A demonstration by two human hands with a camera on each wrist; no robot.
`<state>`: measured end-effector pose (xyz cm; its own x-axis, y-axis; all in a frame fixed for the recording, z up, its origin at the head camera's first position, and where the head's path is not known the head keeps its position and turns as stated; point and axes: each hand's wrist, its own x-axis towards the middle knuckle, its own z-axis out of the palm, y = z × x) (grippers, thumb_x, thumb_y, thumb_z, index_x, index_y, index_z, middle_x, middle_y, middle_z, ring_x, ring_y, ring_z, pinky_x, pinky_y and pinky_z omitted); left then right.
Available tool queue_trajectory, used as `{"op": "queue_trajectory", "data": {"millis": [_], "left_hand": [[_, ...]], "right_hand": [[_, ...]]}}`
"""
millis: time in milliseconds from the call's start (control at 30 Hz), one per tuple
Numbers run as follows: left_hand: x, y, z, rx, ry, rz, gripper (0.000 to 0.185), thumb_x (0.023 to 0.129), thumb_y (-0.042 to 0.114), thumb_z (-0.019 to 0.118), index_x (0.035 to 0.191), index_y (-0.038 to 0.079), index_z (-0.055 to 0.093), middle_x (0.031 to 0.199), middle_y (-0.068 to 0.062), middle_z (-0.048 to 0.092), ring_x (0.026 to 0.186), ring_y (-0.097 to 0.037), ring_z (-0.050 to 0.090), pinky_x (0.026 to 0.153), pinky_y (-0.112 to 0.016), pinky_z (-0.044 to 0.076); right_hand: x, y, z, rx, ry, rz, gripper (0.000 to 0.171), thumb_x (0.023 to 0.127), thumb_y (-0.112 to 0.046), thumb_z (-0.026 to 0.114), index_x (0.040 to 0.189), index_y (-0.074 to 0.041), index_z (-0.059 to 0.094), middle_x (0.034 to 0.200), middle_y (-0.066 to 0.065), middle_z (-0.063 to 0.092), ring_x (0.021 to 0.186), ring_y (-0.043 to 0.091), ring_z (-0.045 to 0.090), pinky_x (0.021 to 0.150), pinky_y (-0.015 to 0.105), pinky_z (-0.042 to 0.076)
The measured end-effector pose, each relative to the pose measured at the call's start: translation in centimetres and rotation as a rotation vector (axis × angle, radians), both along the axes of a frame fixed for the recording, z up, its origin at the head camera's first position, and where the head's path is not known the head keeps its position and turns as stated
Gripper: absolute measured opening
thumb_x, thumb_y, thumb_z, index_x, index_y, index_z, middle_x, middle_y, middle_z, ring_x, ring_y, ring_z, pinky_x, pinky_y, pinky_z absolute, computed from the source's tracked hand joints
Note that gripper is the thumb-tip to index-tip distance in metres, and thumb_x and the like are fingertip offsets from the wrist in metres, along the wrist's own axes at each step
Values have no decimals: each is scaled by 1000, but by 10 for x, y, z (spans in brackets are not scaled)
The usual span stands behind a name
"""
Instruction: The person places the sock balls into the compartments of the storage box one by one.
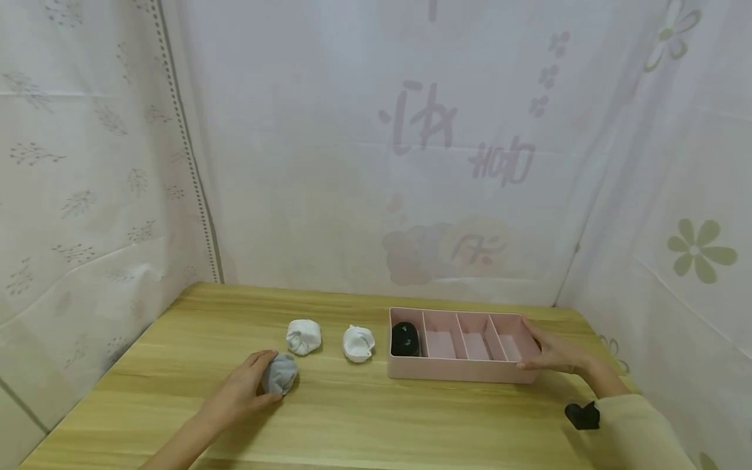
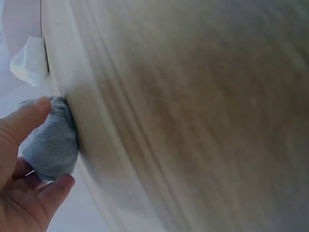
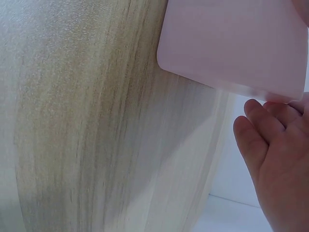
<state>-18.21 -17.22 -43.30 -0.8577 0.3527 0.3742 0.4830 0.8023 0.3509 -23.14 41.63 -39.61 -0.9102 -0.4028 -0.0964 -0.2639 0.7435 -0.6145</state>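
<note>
left hand (image 1: pixel 237 391): fingers curled round grey sock ball (image 1: pixel 280 373) on table (image 1: pixel 364 418) | right hand (image 1: pixel 552 352): flat against pink tray (image 1: pixel 464 371) right end, thumb over rim | black sock (image 1: pixel 405 339): leftmost compartment

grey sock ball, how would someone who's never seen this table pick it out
On the wooden table, left of the pink divided tray, lie three rolled sock balls. The grey sock ball is nearest the front edge, held in the left hand; the other two are white.

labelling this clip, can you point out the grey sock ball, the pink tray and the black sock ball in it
grey sock ball (image 1: pixel 282 373), head view, its bare right side
pink tray (image 1: pixel 458 371), head view, front wall
black sock ball (image 1: pixel 405 339), head view, its top
</note>
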Motion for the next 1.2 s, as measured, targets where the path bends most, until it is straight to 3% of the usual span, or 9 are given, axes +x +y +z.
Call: {"op": "queue_trajectory", "data": {"millis": [233,467,600,767,1000,1200], "left_hand": [[-1,3,-3,17,45,21,58,64,7,84,113,-4,56,111,-18,60,94,-30,62,75,-40,54],[-1,6,-2,50,55,47,47,62,-2,82,104,-2,62,105,-15,63,92,-28,64,75,-39,54],[-1,6,-1,83,48,37,44,62,-5,81,101,-1,63,101,-12,64,88,-24,64,69,-32,54],[-3,14,9,202,-9,-21,42,66,-8,78,104,-3,61,100,-12,64,86,-24,64,66,-18,54],[-15,42,32,347,-62,-160,41,70,-8,75,109,-7,60,103,-15,62,90,-28,64,71,-21,55],[-32,82,45,426,-139,-271,43,77,-6,72,117,-7,58,107,-16,62,95,-29,63,75,-22,54]], "right_hand": [[1,0,-1,-24,-18,-20,107,79,-22,74,145,11,-3,145,43,4,132,59,12,100,68,23],[-1,0,-3,-55,-54,-23,108,79,-22,74,146,10,-5,146,42,1,132,58,8,101,67,21],[-2,-1,-4,-48,-44,-22,107,79,-22,74,146,10,-3,146,42,4,132,58,11,101,66,24],[-2,0,-4,-72,-48,-1,107,79,-20,74,144,12,-6,145,44,4,132,57,16,100,62,30],[-5,1,-4,-127,-94,13,109,80,-18,74,144,11,-10,143,46,4,130,55,19,99,53,37],[-3,0,-4,-109,-89,-14,109,80,-20,74,145,10,-9,145,44,0,132,57,12,102,62,27]]}}
